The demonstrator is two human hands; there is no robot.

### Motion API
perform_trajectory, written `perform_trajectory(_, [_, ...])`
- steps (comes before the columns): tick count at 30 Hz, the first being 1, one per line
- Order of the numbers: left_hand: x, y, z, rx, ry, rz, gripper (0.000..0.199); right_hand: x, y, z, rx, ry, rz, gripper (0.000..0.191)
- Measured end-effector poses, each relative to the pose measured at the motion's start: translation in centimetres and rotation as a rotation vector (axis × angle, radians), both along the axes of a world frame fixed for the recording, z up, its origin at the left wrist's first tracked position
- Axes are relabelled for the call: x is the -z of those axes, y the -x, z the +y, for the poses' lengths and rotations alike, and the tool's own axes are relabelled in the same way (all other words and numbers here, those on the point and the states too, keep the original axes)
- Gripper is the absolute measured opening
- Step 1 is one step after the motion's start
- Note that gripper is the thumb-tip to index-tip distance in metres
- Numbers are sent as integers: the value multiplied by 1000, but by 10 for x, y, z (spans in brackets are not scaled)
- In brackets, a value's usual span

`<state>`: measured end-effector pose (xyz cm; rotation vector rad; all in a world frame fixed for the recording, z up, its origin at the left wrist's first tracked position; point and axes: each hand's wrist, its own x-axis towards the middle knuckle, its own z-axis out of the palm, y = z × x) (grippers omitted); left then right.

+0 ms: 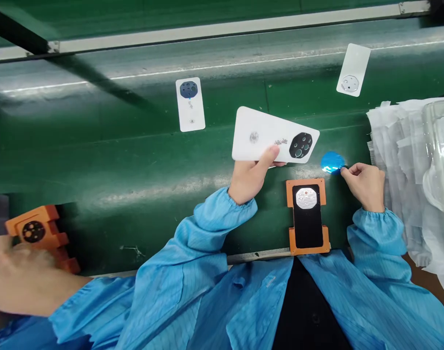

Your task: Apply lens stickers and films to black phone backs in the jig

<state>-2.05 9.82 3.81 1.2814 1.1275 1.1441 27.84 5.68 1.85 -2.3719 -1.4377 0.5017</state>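
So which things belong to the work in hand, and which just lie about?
In the work:
- held panel, in the left hand
- blue film, in the right hand
- probably the near orange fixture

Lying about:
- far-left panel
- far-right panel
- whitish sheets

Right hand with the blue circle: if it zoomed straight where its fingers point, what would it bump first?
Past the blue circle it pinches, the right hand would probably meet the white panel in the left hand. Heights are unclear, so it might pass underneath.
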Motion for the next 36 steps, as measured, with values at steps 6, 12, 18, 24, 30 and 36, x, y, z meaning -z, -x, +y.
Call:
perform_trajectory(6, [-42,9,-65,441,-744,673,34,-49,17,-58,-555,-430,92,18])
perform_trajectory(12, [-13,-20,-109,446,-926,1079,34,-38,31,-82,-1177,-605,-14,39])
perform_trajectory(18, [-1,-25,-116,446,-939,1093,35,-26,27,-86,-1210,-650,-67,35])
perform_trajectory(24, [1,-25,-115,483,-943,1078,36,-26,26,-89,-1196,-637,-78,35])
perform_trajectory(30, [5,-22,-110,520,-944,1076,36,-24,24,-88,-1201,-597,-90,38])
perform_trajectory(36, [11,-22,-109,559,-793,1155,33,-20,29,-81,-1234,-466,-147,44])
